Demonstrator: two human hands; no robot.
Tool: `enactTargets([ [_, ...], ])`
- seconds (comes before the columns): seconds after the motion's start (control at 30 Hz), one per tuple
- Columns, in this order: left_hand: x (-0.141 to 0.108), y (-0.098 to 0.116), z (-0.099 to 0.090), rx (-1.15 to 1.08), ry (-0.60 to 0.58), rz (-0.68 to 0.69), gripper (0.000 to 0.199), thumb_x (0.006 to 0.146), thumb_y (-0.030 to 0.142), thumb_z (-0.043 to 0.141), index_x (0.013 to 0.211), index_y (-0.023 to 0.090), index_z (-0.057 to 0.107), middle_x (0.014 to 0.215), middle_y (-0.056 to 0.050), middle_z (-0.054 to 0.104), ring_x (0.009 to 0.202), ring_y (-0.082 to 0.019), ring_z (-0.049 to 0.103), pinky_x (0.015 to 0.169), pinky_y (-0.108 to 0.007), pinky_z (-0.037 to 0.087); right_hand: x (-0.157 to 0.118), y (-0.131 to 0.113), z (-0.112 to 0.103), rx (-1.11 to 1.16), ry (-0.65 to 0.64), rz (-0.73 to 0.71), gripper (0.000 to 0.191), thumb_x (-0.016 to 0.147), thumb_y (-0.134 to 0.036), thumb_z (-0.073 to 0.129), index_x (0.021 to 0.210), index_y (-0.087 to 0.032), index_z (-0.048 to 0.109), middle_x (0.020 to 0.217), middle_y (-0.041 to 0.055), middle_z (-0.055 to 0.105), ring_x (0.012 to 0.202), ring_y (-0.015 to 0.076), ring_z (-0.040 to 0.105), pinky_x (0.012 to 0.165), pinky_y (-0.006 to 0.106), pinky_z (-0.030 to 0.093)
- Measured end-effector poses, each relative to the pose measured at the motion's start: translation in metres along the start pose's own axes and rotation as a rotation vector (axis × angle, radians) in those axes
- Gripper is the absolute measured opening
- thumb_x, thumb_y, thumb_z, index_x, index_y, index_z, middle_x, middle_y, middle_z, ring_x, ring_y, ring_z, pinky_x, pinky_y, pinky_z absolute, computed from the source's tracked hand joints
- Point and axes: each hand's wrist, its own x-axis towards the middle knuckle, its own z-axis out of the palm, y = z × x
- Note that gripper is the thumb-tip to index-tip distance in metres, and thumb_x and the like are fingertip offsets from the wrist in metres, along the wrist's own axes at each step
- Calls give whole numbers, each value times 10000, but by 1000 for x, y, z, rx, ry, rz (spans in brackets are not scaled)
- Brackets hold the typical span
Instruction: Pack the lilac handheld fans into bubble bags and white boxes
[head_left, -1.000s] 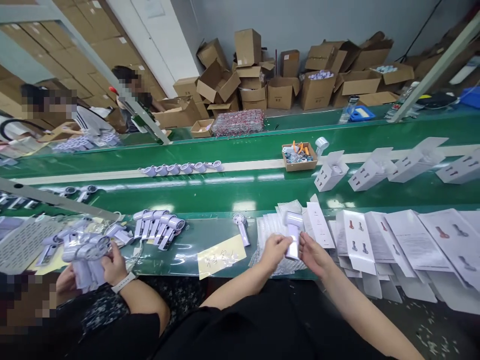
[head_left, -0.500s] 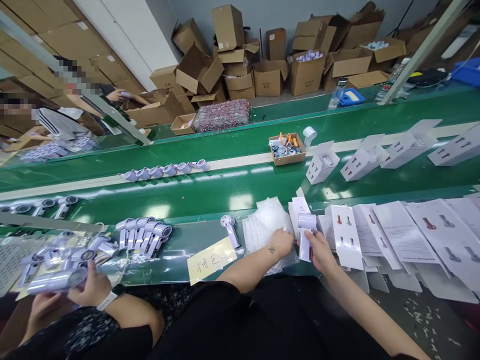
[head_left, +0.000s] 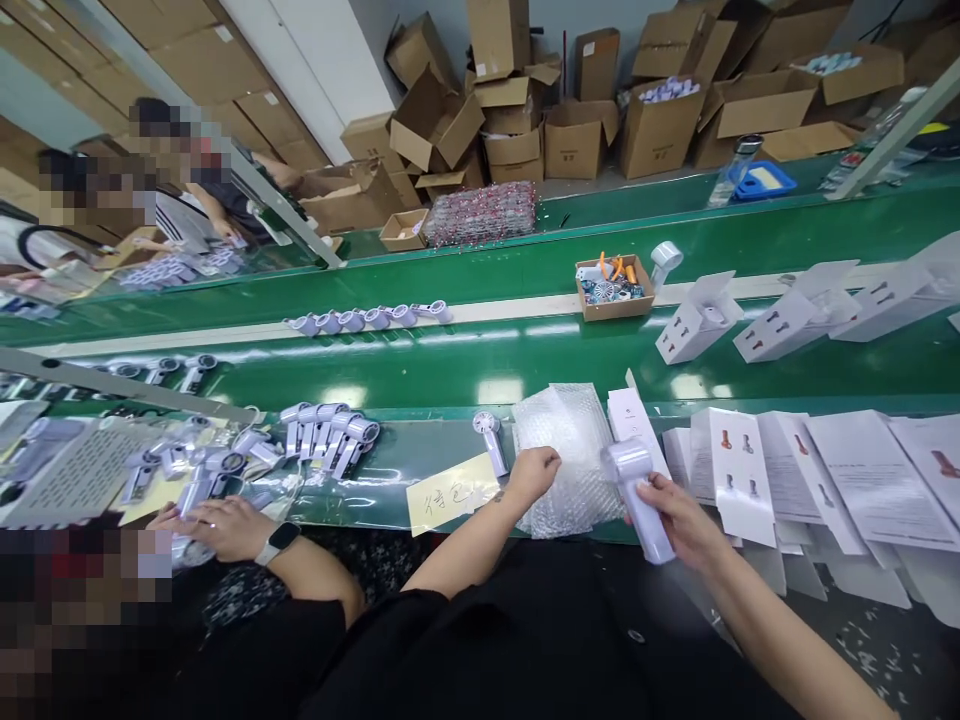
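My right hand (head_left: 671, 505) is wrapped round the handle of a pale purple handheld fan (head_left: 643, 500), its head tilted up to the left. My left hand (head_left: 536, 472) is closed over the left part of a stack of bubble wrap bags (head_left: 574, 450); whatever its fingers pinch, if anything, is too small to make out. Left of the bags another fan (head_left: 491, 442) lies by a yellow paper (head_left: 450, 495) with handwriting. Just behind the held fan is a white booklet (head_left: 628, 415).
Printed white boxes (head_left: 742, 465) lie flat at the right; open boxes (head_left: 697, 318) stand on the green conveyor (head_left: 480, 365). A carton of parts (head_left: 615, 308) is behind. At the left, a co-worker's hand (head_left: 232, 528) rests near piled fans.
My right hand has brought the fan nearer to me and tilted it. My left hand has drawn back left over the bubble wrap. The view has shifted left.
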Motion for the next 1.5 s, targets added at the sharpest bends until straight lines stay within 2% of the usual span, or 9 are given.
enactTargets([
  [0.13,-11,2,12,-134,40,17,173,808,208,499,846,181,666,823,-21,677,805,-160,597,764,-272,439,-8,18,25,-9,-167,123,438,674,-263,725,1054,-227,510,784,9,621,711,180,622,559,300,537],
  [0.3,-29,2,10,-549,142,46,124,784,179,509,803,158,630,752,-4,629,738,-136,558,711,-249,436,7,24,34,-59,-142,110,421,716,-282,672,1098,-240,499,772,-4,597,682,159,604,525,273,522],
  [0.47,-41,5,4,-600,158,179,81,784,202,535,782,164,607,782,-8,593,784,-136,536,764,-257,414,2,21,27,-218,-120,109,490,708,-293,683,1144,-249,465,799,3,586,699,163,588,516,285,537],
  [0.73,-26,28,-29,-515,-230,294,81,780,146,506,749,144,581,712,0,570,695,-122,517,666,-237,417,-10,11,29,-263,-144,125,760,625,-251,731,1278,-321,348,946,15,585,663,166,594,454,306,542],
  [0.8,-31,34,-33,-351,-149,429,104,782,120,489,746,151,581,721,-14,570,720,-137,520,688,-257,428,-10,10,28,-241,-184,121,613,638,-257,714,1193,-260,453,833,6,591,629,163,587,444,295,534],
  [0.93,-60,35,-22,69,288,736,199,797,61,407,826,154,581,725,-55,531,736,-181,486,695,-329,439,-15,15,28,-130,-136,54,465,668,-276,701,1086,-218,505,717,0,596,613,177,597,443,291,526],
  [1.1,-87,18,5,242,585,757,231,804,25,374,875,139,562,700,-55,471,712,-192,460,670,-354,450,-26,35,35,-28,-28,39,443,684,-261,713,1057,-249,475,705,-13,609,607,175,610,466,302,541],
  [1.4,-88,39,10,218,208,831,258,858,132,322,903,158,574,749,-83,514,750,-206,500,736,-395,455,-30,42,36,25,79,111,232,725,-200,638,903,-223,491,663,-5,611,591,175,626,452,279,541],
  [1.5,-82,35,10,283,221,736,260,870,131,312,917,138,568,759,-89,516,777,-213,506,722,-377,461,-35,36,34,57,100,64,219,736,-229,650,869,-229,477,690,-7,618,605,162,629,459,259,546],
])
